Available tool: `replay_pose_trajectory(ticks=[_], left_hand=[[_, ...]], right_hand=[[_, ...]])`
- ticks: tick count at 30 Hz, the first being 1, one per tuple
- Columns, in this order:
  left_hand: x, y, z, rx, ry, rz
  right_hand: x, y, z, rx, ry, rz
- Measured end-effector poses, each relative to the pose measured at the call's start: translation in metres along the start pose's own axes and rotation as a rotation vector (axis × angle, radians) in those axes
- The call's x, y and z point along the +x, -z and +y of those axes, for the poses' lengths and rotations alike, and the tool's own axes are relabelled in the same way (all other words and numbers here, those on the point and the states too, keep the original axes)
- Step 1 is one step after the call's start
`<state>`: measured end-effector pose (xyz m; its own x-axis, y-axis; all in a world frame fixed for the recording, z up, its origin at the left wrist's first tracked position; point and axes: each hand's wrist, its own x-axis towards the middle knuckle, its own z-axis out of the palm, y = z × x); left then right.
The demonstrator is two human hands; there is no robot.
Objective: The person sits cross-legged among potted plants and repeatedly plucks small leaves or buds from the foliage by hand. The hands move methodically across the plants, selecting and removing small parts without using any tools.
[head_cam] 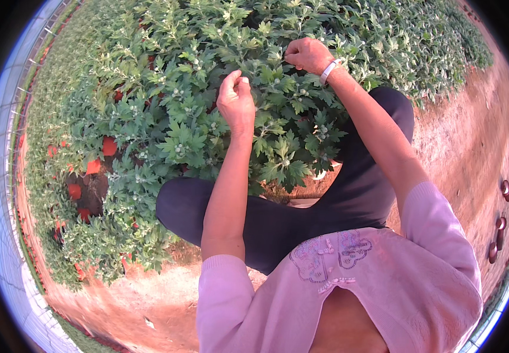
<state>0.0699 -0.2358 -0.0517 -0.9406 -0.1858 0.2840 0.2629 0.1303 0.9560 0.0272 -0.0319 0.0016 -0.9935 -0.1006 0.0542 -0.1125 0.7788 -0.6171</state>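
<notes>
My left hand [237,99] is raised over leafy green potted plants, probably chrysanthemums [281,154], with its fingers curled and the thumb close to the index finger. Further out and to the right, my right hand [309,55] is bent at the wrist, fingertips drawn together beside a budded shoot [276,55]. A pale band [329,70] circles that wrist. Whether either hand pinches something small is too fine to make out. Clusters of round pale buds [179,150] sit at the shoot tips around both hands.
Red pots [109,145] show through gaps in the dense foliage on the left. My knees, in dark trousers [184,200], press close to the plants. Bare reddish soil [462,145] runs along the right. Several dark rounded objects [506,189] lie at the far right edge.
</notes>
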Motion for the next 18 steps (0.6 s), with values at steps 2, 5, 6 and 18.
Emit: replay_pose_trajectory(ticks=[2,5,6,18], left_hand=[[-0.01,-0.005,0.01,-0.207,0.121,-0.148],[-0.022,-0.015,0.015,-0.061,0.262,-0.464],[-0.025,-0.018,0.014,0.025,0.258,-0.507],[-0.035,-0.035,-0.007,-0.055,0.64,-0.682]], right_hand=[[-0.017,-0.004,0.009,0.108,-0.134,-0.098],[-0.028,-0.013,0.017,0.091,-0.252,-0.194],[-0.029,-0.015,0.019,0.029,-0.252,-0.221],[-0.041,-0.028,0.014,-0.029,-0.213,-0.41]])
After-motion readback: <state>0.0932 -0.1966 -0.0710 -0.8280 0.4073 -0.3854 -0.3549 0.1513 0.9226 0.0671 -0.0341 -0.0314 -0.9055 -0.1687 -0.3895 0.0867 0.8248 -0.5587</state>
